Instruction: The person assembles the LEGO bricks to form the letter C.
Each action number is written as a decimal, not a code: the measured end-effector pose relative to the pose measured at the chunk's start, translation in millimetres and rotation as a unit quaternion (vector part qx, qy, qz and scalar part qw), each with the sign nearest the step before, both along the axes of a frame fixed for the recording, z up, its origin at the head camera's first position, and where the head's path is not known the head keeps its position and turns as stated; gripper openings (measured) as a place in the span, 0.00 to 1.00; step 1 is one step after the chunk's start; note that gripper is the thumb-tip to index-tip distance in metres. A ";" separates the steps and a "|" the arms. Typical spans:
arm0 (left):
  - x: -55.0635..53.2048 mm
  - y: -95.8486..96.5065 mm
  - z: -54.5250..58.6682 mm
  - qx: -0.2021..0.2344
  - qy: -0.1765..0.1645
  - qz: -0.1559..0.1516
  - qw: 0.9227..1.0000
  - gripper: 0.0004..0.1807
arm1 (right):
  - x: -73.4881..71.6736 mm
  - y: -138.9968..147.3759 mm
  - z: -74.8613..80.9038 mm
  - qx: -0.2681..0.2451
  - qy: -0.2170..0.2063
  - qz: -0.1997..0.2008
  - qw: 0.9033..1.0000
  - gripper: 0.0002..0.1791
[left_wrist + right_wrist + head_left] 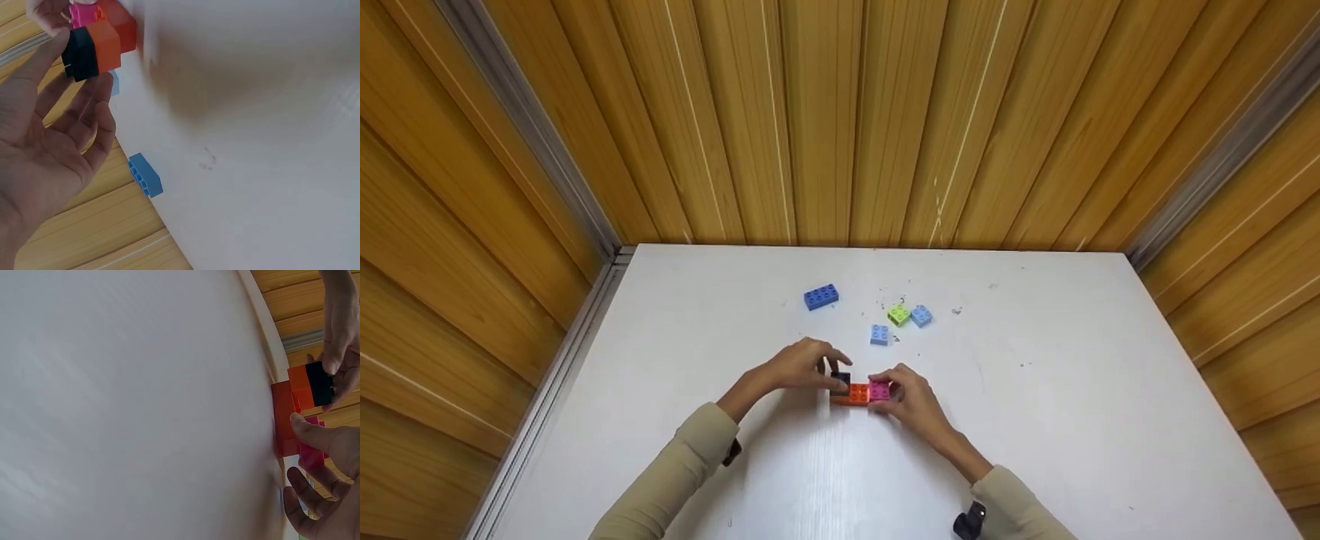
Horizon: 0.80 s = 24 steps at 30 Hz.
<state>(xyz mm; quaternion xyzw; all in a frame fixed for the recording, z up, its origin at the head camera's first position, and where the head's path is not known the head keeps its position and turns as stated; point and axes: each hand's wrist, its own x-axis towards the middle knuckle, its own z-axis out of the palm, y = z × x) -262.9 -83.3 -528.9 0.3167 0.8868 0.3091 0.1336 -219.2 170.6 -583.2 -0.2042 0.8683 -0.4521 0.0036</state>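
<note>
A long red-orange brick point(285, 422) lies on the table under the hands. On its left end sits a small orange brick point(107, 47), topped by a black brick point(80, 55). My left hand point(802, 365) pinches the black brick between thumb and fingers. At the other end of the long brick a pink brick point(878, 391) sits on top. My right hand point(919, 401) grips the pink brick, its thumb also near the edge of the long brick in the right wrist view. Orange studs show between the black and pink bricks in the head view.
Beyond the hands on the white table point(1035, 435) lie a dark blue brick point(821, 297), a lime green brick point(898, 315) close beside a light blue brick point(922, 316), and another light blue brick point(879, 334). Wood-patterned walls point(817, 127) enclose the back and sides.
</note>
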 end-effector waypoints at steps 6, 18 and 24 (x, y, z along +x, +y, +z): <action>-32.9 4.6 -8.2 0.092 -0.011 0.039 0.995 0.30 | -4.6 0.5 1.6 0.011 0.009 -0.013 1.000 0.22; -68.6 37.3 -30.0 0.056 0.005 0.079 0.995 0.32 | -3.3 -5.2 1.9 0.019 0.019 -0.012 1.000 0.21; -75.1 53.3 -31.6 0.004 -0.007 0.090 0.996 0.33 | -0.3 -7.0 1.3 0.017 0.014 -0.009 1.000 0.22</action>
